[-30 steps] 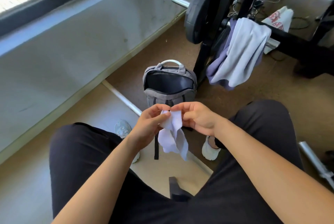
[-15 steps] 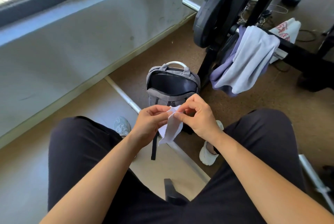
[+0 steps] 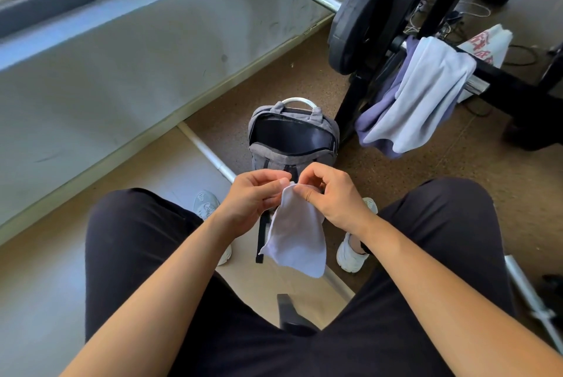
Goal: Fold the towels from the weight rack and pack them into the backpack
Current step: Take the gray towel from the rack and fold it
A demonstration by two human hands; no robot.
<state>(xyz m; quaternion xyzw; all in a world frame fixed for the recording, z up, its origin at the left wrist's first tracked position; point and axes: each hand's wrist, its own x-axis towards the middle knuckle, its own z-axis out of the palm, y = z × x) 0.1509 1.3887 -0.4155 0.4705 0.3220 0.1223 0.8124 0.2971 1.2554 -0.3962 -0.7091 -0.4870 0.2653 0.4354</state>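
I can't see the small white towel's [image 3: 294, 239] top edge: it's pinched away between my left hand [image 3: 246, 201] and right hand [image 3: 332, 197]. Both hands cover the backpack's [image 3: 292, 160] lower front, and its inside is too dark to read. The pale towel [image 3: 426, 87] hides most of the purple towel [image 3: 374, 120]. The weight rack [image 3: 518, 84] runs off the top and right edges.

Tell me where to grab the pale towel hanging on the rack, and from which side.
Probably pinch the pale towel at its top fold, where it drapes over the rack bar, coming from above: lifting clears the bar and leaves the purple towel beneath.
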